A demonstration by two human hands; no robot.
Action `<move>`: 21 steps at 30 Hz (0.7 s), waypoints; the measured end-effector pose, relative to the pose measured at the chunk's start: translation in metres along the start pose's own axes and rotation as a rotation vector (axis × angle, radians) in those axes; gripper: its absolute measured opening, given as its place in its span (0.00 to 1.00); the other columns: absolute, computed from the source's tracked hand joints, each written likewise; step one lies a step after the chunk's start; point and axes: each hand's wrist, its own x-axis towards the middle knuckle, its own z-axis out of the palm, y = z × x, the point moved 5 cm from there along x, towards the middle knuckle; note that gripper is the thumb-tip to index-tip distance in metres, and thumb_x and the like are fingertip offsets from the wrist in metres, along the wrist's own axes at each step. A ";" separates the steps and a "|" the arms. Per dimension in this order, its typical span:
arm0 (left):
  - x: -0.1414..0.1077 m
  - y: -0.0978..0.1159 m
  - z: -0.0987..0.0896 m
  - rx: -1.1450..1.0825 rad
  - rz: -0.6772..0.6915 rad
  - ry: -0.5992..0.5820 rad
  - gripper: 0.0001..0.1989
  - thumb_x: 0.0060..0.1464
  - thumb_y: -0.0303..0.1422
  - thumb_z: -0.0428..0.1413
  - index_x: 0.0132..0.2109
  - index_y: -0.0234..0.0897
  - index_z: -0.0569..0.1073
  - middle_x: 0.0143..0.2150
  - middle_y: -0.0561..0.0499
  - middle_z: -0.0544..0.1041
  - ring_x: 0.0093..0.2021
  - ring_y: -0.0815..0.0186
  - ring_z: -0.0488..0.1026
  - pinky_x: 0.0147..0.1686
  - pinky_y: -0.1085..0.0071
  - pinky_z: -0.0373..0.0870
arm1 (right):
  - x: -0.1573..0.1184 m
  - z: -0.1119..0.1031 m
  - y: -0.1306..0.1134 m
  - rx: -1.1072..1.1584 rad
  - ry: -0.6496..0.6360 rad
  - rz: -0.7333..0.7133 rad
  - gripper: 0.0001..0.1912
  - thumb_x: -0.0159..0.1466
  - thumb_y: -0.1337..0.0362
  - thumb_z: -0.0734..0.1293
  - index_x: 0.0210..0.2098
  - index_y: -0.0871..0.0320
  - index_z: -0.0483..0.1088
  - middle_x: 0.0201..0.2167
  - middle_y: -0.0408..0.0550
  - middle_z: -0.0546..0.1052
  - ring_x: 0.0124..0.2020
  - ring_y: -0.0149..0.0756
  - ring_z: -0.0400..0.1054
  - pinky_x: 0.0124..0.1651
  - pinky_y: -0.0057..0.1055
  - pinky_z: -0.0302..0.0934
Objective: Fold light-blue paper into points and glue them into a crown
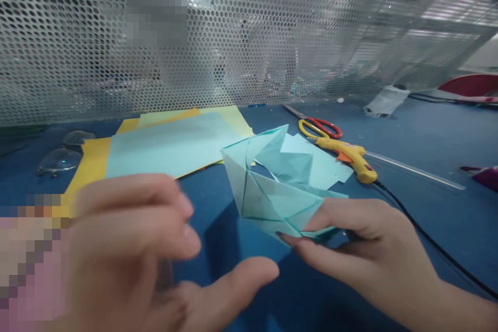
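A folded light-blue paper shape (268,192), ring-like with pointed corners and darker crease lines, hangs above the blue table. My right hand (373,249) pinches its lower right edge between thumb and fingers. To the left, apart from the paper, is my left hand (155,254); its fingers are curled and slightly blurred, and the thumb points toward the folded shape with nothing between them. Behind the folded shape lie cut light-blue paper pieces (330,168), partly hidden by it.
Stacked sheets (163,145) in blue, yellow and pale green lie at the back. Scissors (321,127) and a yellow glue gun (350,155) with a black cord sit at the right, beside a clear glue stick (420,171). Eyeglasses (62,158) rest at left. A perforated metal panel (241,36) stands behind.
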 end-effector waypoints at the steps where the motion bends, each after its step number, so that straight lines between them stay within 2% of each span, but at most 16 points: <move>1: 0.005 0.000 -0.002 -0.099 -0.081 0.055 0.13 0.60 0.42 0.53 0.45 0.46 0.57 0.41 0.49 0.68 0.43 0.58 0.71 0.42 0.58 0.73 | 0.000 -0.001 0.000 0.018 0.012 0.003 0.06 0.55 0.71 0.70 0.24 0.54 0.72 0.19 0.37 0.77 0.17 0.27 0.70 0.19 0.19 0.63; 3: 0.016 0.001 -0.001 -0.477 -0.299 0.096 0.17 0.55 0.42 0.59 0.41 0.45 0.58 0.36 0.54 0.67 0.35 0.65 0.72 0.35 0.68 0.75 | 0.000 0.000 -0.001 0.051 0.023 -0.004 0.07 0.54 0.72 0.70 0.23 0.54 0.73 0.19 0.36 0.77 0.16 0.25 0.69 0.18 0.18 0.62; 4: 0.021 0.007 0.008 -0.723 -0.383 -0.039 0.17 0.53 0.40 0.62 0.41 0.45 0.60 0.34 0.56 0.69 0.34 0.67 0.72 0.33 0.72 0.74 | 0.000 0.001 -0.002 0.065 0.018 0.001 0.07 0.54 0.73 0.70 0.23 0.54 0.73 0.19 0.36 0.77 0.17 0.24 0.69 0.20 0.17 0.62; 5: 0.023 0.008 0.013 -0.953 -0.540 -0.021 0.18 0.51 0.40 0.64 0.42 0.45 0.63 0.35 0.56 0.71 0.35 0.67 0.72 0.33 0.73 0.73 | 0.000 0.002 -0.002 0.084 0.005 0.003 0.07 0.53 0.73 0.71 0.24 0.54 0.73 0.20 0.37 0.78 0.18 0.25 0.70 0.21 0.17 0.63; 6: 0.026 0.013 0.020 -1.183 -0.628 -0.071 0.19 0.48 0.37 0.66 0.45 0.46 0.67 0.38 0.56 0.74 0.36 0.67 0.73 0.35 0.73 0.72 | -0.001 0.004 -0.003 0.104 -0.015 0.004 0.07 0.53 0.73 0.71 0.24 0.55 0.74 0.21 0.37 0.78 0.20 0.25 0.71 0.24 0.17 0.65; 8: 0.029 0.020 0.028 -1.476 -0.733 -0.078 0.17 0.44 0.29 0.67 0.42 0.47 0.75 0.33 0.60 0.76 0.33 0.70 0.73 0.34 0.77 0.70 | -0.001 0.007 -0.005 0.129 -0.061 -0.024 0.08 0.53 0.74 0.70 0.24 0.55 0.74 0.22 0.38 0.79 0.23 0.25 0.73 0.29 0.17 0.66; 9: 0.030 0.022 0.031 -1.555 -0.743 -0.092 0.14 0.43 0.26 0.67 0.38 0.47 0.78 0.29 0.61 0.76 0.31 0.71 0.73 0.34 0.78 0.69 | -0.001 0.008 -0.007 0.128 -0.080 -0.052 0.08 0.53 0.75 0.70 0.23 0.56 0.73 0.22 0.37 0.79 0.23 0.24 0.72 0.30 0.17 0.66; 11: 0.030 0.021 0.035 -1.594 -0.732 -0.124 0.11 0.43 0.23 0.66 0.30 0.48 0.80 0.25 0.62 0.76 0.31 0.71 0.74 0.34 0.80 0.69 | -0.001 0.009 -0.009 0.115 -0.099 -0.093 0.09 0.54 0.75 0.70 0.22 0.56 0.72 0.21 0.37 0.78 0.22 0.23 0.71 0.31 0.17 0.65; 14: 0.029 0.018 0.037 -1.535 -0.717 -0.168 0.10 0.44 0.24 0.66 0.28 0.47 0.82 0.26 0.60 0.79 0.33 0.68 0.75 0.35 0.79 0.70 | 0.000 0.010 -0.009 0.104 -0.127 -0.076 0.08 0.55 0.74 0.70 0.23 0.56 0.73 0.21 0.37 0.77 0.21 0.23 0.70 0.29 0.17 0.64; 17: 0.028 0.014 0.036 -1.473 -0.731 -0.125 0.09 0.43 0.24 0.65 0.26 0.46 0.81 0.24 0.60 0.79 0.27 0.72 0.71 0.29 0.82 0.68 | -0.001 0.012 -0.007 0.093 -0.154 -0.038 0.06 0.55 0.73 0.70 0.26 0.55 0.76 0.20 0.36 0.76 0.20 0.22 0.68 0.26 0.17 0.62; 21: 0.031 0.015 0.036 -1.492 -0.707 -0.080 0.09 0.41 0.23 0.66 0.25 0.44 0.81 0.23 0.59 0.77 0.25 0.73 0.68 0.26 0.83 0.66 | -0.002 0.009 -0.008 0.071 -0.065 -0.060 0.07 0.52 0.71 0.74 0.29 0.53 0.76 0.21 0.36 0.77 0.20 0.24 0.68 0.28 0.18 0.65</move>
